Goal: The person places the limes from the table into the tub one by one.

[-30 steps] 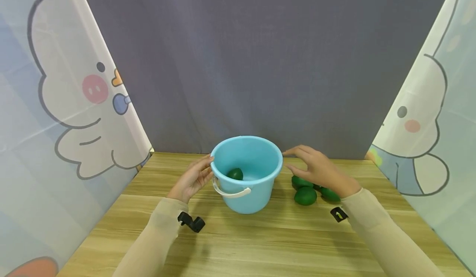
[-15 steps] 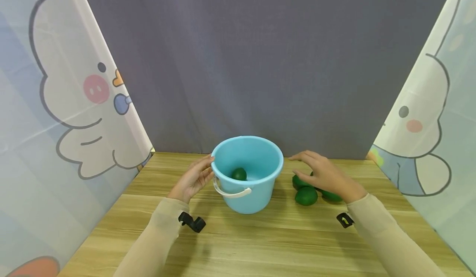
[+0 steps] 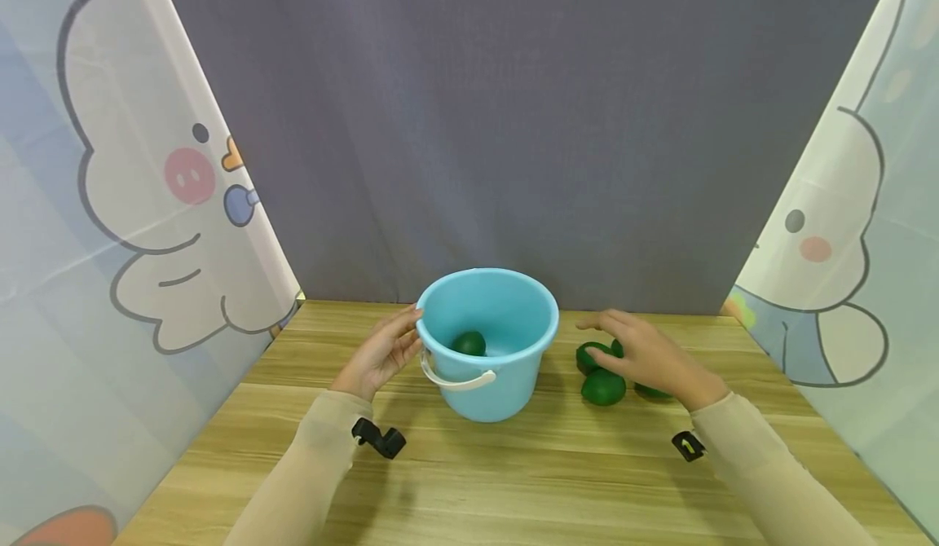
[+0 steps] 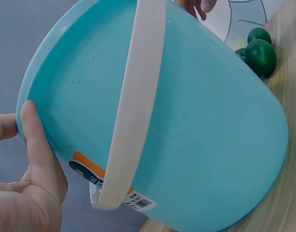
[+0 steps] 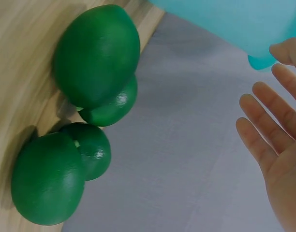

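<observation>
A light blue bucket (image 3: pixel 487 391) stands upright on the wooden table, its white handle (image 3: pixel 458 383) hanging at the front left. Inside lies one green fruit (image 3: pixel 469 343). My left hand (image 3: pixel 380 356) holds the bucket's left rim; in the left wrist view its thumb (image 4: pixel 39 140) lies on the outer wall below the rim. My right hand (image 3: pixel 649 356) hovers above several green fruits (image 3: pixel 604 387) right of the bucket, fingers loosely spread and holding nothing. In the right wrist view, the hand (image 5: pixel 283 130) is apart from the fruits (image 5: pixel 97 55).
A grey cloth (image 3: pixel 513 122) hangs behind the table (image 3: pixel 469 481). Cartoon-printed curtains stand at the left (image 3: pixel 139 163) and right (image 3: pixel 829 204). Black mounts sit at the left wrist (image 3: pixel 378 438) and right wrist (image 3: pixel 688 446).
My right hand has moved right and slightly down, away from the bucket's rim and over the fruits. The fruit in the bucket has shifted slightly. My left hand and the bucket look nearly unmoved.
</observation>
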`<state>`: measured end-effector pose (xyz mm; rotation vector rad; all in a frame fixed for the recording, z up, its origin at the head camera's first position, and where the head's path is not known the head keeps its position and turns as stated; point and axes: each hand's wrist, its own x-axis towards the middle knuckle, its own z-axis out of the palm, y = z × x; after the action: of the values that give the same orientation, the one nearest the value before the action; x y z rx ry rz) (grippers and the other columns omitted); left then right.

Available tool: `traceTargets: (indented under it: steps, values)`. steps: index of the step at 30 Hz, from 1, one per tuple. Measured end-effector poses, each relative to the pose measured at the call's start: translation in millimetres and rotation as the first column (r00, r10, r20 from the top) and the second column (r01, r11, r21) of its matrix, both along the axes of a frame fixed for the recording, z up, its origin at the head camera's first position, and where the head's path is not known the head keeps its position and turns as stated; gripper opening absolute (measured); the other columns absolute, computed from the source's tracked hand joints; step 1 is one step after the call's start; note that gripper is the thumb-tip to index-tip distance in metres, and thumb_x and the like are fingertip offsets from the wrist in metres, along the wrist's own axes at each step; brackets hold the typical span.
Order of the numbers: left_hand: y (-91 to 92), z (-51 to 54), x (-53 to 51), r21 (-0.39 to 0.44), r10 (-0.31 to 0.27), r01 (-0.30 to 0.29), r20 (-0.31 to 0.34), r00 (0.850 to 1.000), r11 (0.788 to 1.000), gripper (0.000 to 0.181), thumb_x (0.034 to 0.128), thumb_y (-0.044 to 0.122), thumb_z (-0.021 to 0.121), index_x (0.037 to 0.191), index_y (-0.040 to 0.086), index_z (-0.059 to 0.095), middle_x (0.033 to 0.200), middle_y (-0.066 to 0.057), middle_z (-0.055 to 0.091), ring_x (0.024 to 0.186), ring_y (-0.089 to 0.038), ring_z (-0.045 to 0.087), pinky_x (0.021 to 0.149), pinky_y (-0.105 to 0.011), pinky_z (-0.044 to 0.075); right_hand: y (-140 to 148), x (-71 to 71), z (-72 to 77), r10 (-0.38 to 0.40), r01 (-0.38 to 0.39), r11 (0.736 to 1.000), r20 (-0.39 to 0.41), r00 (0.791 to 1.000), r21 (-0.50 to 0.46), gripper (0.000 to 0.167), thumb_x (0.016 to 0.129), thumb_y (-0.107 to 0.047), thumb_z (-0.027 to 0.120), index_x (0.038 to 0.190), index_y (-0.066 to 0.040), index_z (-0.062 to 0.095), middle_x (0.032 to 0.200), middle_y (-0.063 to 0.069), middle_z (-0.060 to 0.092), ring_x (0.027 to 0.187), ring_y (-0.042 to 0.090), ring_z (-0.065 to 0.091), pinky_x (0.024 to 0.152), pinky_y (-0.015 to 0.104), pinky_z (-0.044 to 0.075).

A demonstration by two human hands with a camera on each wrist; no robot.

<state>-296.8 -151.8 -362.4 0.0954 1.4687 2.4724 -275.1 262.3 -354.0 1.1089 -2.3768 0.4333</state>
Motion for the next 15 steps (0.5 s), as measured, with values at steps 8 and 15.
traceTargets:
  steps: [8, 15]
  values:
    - [-0.5, -0.3, 1.0, -0.005, -0.008, 0.008, -0.011, 1.000, 1.000, 0.046, 0.1044, 0.014, 0.057, 0.146, 0.000, 0.041, 0.100, -0.005, 0.058, 0.076, -0.006, 0.061, 0.064, -0.010, 0.057, 4.0, 0.8, -8.1, -0.027, 0.027, 1.000, 0.059, 0.998, 0.002, 0.037, 0.088, -0.014, 0.079, 0.122, -0.009, 0.066, 0.122, 0.004, 0.065, 0.113, 0.026, 0.063, 0.090, 0.045, 0.059]
    - [-0.5, -0.3, 0.9, 0.005, -0.009, 0.009, -0.007, 1.000, 1.000, 0.042, 0.1037, 0.014, 0.058, 0.141, 0.000, 0.044, 0.099, -0.005, 0.059, 0.077, -0.006, 0.061, 0.064, -0.011, 0.058, 7.2, 1.3, -16.6, -0.046, 0.046, 0.999, 0.107, 0.993, -0.004, 0.035, 0.090, -0.017, 0.077, 0.123, -0.008, 0.066, 0.123, 0.003, 0.066, 0.113, 0.025, 0.063, 0.091, 0.044, 0.060]
